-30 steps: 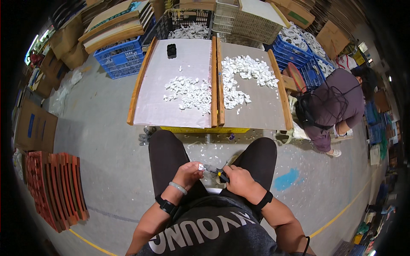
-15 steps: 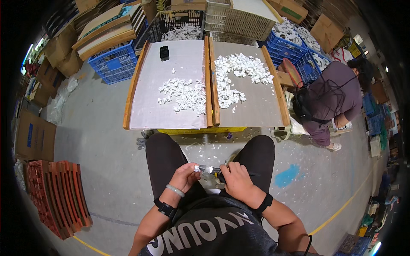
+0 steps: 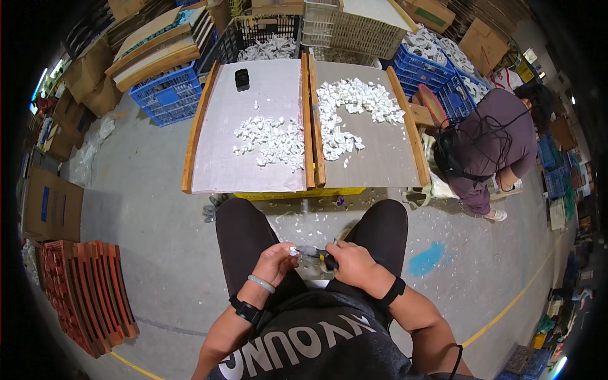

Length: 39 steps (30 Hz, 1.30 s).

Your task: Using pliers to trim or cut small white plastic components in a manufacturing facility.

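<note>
So the person is sitting with both hands together over the lap, between the knees. The left hand has its fingers curled in, pinching a small white piece at the fingertips. The right hand is wrapped in a fist around a small dark-handled tool, whose tip points left and meets that white piece. Can't tell exactly what kind of tool it is, it's tiny in the shot.

In front of the knees there are two flat boards side by side with wooden rails along their edges. The left board has a heap of white pieces around its middle and toward its right edge, plus a small black object near its far edge. The right board carries a bigger curved pile of white pieces running from its far edge down along its left side.

Little white scraps litter the floor between the feet. Another person in a purple top is crouched just beside the right board's right edge. Blue crates sit past the left board's far left corner, and a stack of reddish-brown trays lies well off to the left.
</note>
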### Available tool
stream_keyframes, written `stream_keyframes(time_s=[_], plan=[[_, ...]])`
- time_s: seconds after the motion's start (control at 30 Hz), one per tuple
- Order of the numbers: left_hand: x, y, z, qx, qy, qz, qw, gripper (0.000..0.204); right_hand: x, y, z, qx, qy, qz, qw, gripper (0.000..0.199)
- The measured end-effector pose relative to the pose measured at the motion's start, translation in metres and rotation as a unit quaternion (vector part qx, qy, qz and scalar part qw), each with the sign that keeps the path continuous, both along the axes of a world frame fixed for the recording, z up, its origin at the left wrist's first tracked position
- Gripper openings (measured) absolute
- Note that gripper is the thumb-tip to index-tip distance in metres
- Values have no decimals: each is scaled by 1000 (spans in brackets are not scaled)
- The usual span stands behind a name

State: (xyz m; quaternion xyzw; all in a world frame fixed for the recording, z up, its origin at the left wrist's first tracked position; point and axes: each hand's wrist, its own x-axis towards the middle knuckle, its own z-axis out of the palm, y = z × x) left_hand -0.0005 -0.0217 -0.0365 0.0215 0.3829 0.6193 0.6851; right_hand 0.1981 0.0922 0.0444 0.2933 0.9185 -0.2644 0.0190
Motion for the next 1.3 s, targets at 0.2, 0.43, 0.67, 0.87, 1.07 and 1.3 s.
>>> stream_keyframes(time_s=[0.2, 0.43, 0.67, 0.87, 1.07, 1.3], plan=[[0, -1, 0, 2, 2, -11, 1000, 17, -1, 0, 0, -37, -14, -16, 999, 31], [1, 0, 2, 7, 3, 5, 1000, 16, 0, -7, 4, 9, -17, -11, 1000, 37], [0, 0, 2, 8, -13, 18, 1000, 15, 2, -7, 4, 83, 36, -2, 996, 43], [0, 0, 1, 16, -8, 6, 1000, 14, 3, -4, 3, 99, 49, 15, 994, 39], [1, 0, 0, -1, -3, 3, 1000, 14, 1, 0, -10, 56, -6, 9, 998, 32], [4, 1, 5, -27, 0, 24, 999, 11, -2, 4, -5, -28, -57, 2, 998, 33]])
